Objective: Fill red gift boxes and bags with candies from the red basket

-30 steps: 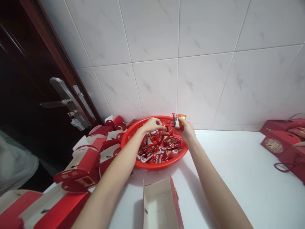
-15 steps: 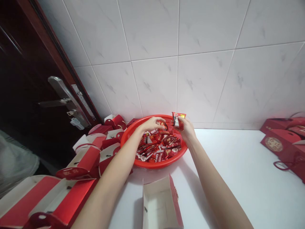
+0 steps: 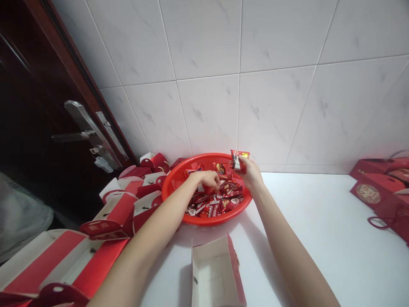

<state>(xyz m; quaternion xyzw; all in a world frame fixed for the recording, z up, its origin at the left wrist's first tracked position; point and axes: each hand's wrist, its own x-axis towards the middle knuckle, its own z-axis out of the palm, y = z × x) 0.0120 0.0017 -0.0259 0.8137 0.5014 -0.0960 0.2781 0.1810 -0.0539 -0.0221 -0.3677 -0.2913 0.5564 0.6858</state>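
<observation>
A round red plastic basket (image 3: 209,221) with perforated sides holds many small red-wrapped snacks (image 3: 220,204). My left hand (image 3: 208,180) is down inside it, fingers curled together among the packets; whatever they pinch is hidden. At the basket's right rim, my right hand (image 3: 251,172) grips a small red snack packet (image 3: 239,158) with a yellow patch, upright between thumb and fingers. Another packet (image 3: 220,168) leans against the basket's back wall. In front of the basket, an open red-and-white cardboard box (image 3: 212,273) stands on the white tabletop.
Several open red gift boxes (image 3: 110,213) crowd the left side. More dark red boxes (image 3: 377,194) with a cord handle stand at the right edge. A tiled wall (image 3: 271,106) rises behind the table, and a dark door with a metal handle (image 3: 86,132) is at left.
My left hand has moved down and slightly left, from near the back packet into the pile, its fingers now more curled. My right hand stays put with its packet.
</observation>
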